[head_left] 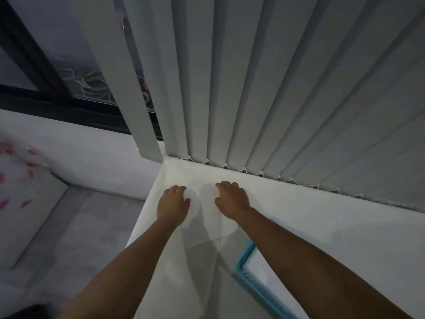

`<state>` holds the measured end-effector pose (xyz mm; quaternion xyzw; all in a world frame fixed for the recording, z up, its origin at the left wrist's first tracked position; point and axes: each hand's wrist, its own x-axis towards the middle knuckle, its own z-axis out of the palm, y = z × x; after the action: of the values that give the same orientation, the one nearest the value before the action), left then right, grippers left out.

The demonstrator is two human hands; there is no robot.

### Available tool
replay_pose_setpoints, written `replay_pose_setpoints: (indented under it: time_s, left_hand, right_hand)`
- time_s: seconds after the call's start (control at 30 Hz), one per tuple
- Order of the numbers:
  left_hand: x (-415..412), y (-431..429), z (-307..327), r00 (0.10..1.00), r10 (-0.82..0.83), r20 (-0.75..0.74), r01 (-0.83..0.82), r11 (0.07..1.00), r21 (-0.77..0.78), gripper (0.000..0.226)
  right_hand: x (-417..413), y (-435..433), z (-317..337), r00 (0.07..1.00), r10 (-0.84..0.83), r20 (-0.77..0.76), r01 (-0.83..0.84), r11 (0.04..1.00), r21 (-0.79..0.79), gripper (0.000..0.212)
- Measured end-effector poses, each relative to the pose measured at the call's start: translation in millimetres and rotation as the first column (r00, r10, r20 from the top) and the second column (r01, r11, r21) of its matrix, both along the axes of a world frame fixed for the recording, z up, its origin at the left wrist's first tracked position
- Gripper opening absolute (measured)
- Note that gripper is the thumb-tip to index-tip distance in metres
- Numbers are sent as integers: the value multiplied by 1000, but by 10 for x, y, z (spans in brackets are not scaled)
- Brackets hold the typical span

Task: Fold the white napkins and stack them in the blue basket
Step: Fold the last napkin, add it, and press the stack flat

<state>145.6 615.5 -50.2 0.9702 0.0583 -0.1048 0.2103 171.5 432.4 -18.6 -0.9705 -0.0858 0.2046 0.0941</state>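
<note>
A white napkin [208, 223] lies flat near the far left corner of the white table [322, 217]. My left hand [172, 203] rests palm down on the napkin's left part, fingers slightly spread. My right hand [232, 199] presses on its right part, fingers also apart. Neither hand grips the cloth. The blue basket [247, 254] sits to the lower right, partly hidden under my right forearm; its pale contents cannot be made out.
Grey vertical blinds [253, 88] hang right behind the table's far edge. A dark window frame [57, 97] is at the upper left. Left of the table, lower down, are a grey floor [80, 231] and a white cushion with red marks [18, 180].
</note>
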Motion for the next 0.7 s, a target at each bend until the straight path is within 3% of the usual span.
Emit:
replay_pose_setpoints:
  time_s: [0.13, 0.27, 0.43, 0.57, 0.7]
  left_hand:
    - [39, -45, -61, 998, 56, 12, -56, 998, -11, 46]
    - [77, -96, -113, 985, 171, 23, -167, 977, -129, 44]
    - [111, -107, -105, 993, 80, 86, -69, 990, -122, 25]
    - [-20, -66, -67, 981, -1, 196, 19, 996, -90, 12]
    - [-216, -21, -22, 984, -43, 173, 81, 972, -220, 11]
  right_hand:
    - [154, 32, -104, 998, -3, -61, 3, 1000, -15, 47]
    - [237, 26, -176, 999, -7, -48, 6, 1000, -25, 50]
    - [307, 25, -164, 999, -26, 39, 26, 1000, 2, 62]
    - [304, -42, -124, 990, 44, 132, -52, 997, 57, 34]
    - [105, -184, -48, 977, 99, 190, -114, 991, 74, 27]
